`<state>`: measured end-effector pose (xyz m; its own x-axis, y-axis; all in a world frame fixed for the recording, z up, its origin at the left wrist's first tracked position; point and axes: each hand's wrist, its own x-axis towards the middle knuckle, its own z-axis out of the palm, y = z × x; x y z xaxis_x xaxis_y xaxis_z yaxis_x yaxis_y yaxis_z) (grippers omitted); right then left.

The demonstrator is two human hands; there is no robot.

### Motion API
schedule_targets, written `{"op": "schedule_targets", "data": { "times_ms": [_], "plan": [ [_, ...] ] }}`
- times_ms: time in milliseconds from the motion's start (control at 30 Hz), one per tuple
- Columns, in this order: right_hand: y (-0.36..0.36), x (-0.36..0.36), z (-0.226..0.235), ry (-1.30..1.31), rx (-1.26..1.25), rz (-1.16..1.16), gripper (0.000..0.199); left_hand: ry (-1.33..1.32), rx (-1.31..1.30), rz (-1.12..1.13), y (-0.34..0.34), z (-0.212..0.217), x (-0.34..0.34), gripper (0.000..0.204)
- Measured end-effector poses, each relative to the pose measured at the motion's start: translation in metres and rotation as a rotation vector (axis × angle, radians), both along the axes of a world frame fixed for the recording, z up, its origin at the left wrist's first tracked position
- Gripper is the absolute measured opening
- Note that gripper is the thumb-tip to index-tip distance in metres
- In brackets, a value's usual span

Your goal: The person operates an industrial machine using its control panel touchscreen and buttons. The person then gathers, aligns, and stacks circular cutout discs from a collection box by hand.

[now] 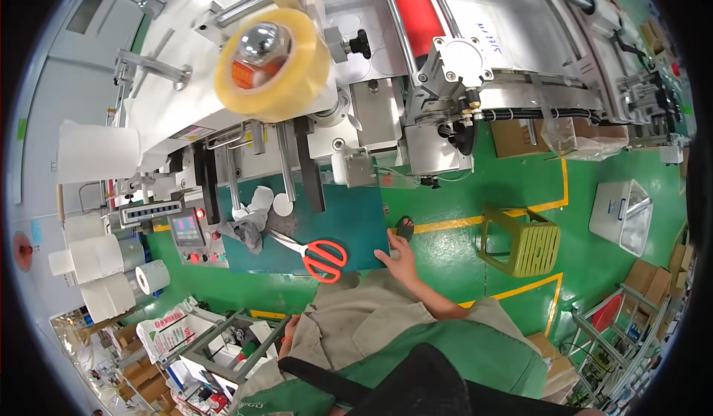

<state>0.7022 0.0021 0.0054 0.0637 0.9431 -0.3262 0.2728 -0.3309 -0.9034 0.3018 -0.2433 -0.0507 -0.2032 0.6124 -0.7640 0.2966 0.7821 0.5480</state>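
The right hand [402,261], its grip wide with thumb and fingers parted, was at the right edge of the one teal worktop [356,219], where one pair of red-handled scissors [304,250] lay beside one crumpled grey wad [250,235]. The left hand [290,328] was low beside the trousers [364,308], its grip too hidden to tell. One olive stool [533,244] and one large yellowish tape roll [310,67] stood beyond.

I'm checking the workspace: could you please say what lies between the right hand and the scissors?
The head view shows only teal tabletop between the right hand and scissors.
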Motion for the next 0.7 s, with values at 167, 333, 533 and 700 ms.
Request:
{"op": "schedule_targets", "data": {
  "times_ms": [167,333,533,700],
  "plan": [
    [-0.009,-0.001,-0.031,-0.174,0.082,0.042,0.068,-0.040,0.070,0.305,0.039,0.024,-0.028,0.032],
    [-0.002,-0.001,-0.033,-0.139,-0.001,0.011,0.069,0.171,0.179,0.373,0.076,0.028,-0.118,0.033],
    [0.000,0.001,-0.040,-0.132,-0.012,0.015,0.071,0.381,0.485,0.374,0.124,0.038,-0.149,0.036],
    [0.005,0.003,-0.035,-0.137,-0.024,0.022,0.074,0.550,0.643,0.360,0.154,0.047,-0.136,0.048]
  ]
}}
